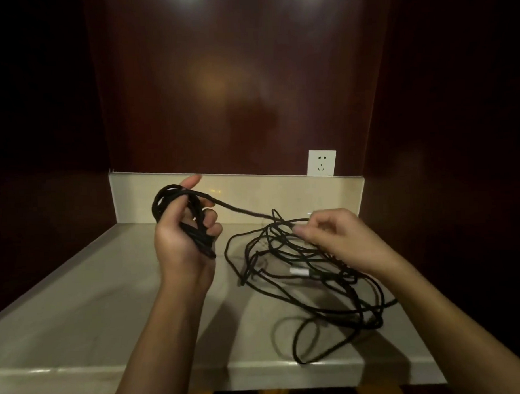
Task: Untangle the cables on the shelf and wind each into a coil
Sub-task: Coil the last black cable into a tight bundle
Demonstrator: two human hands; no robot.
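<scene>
While the left hand (183,237) is raised above the pale stone shelf (109,305), its fingers curl round a partly wound coil of black cable (170,200); index finger sticks up and out past the loops, thumb side faces the camera. Coil hangs from the top of the hand down past the palm, clear of the shelf surface.

One taut black strand (241,210) runs from the coil rightwards and slightly down to the loose pile, blurred along its middle.

Right hand (331,235) sits over the pile's far edge, thumb and forefinger pinching a strand near the top of the tangle; other fingers loosely curled. Exact contact point is small and soft, so which strand it is can't be told.

Tangled heap of thin black cables (308,271) lies on the right half of the shelf, loops overlapping, one big loop (314,342) reaching the front edge. A small silver connector (299,270) shows inside the heap.

Low cream backsplash (282,193) runs along the back of the shelf, dark red-brown wood panel (234,79) above it, white wall socket (322,162) at the right just above the backsplash.
</scene>
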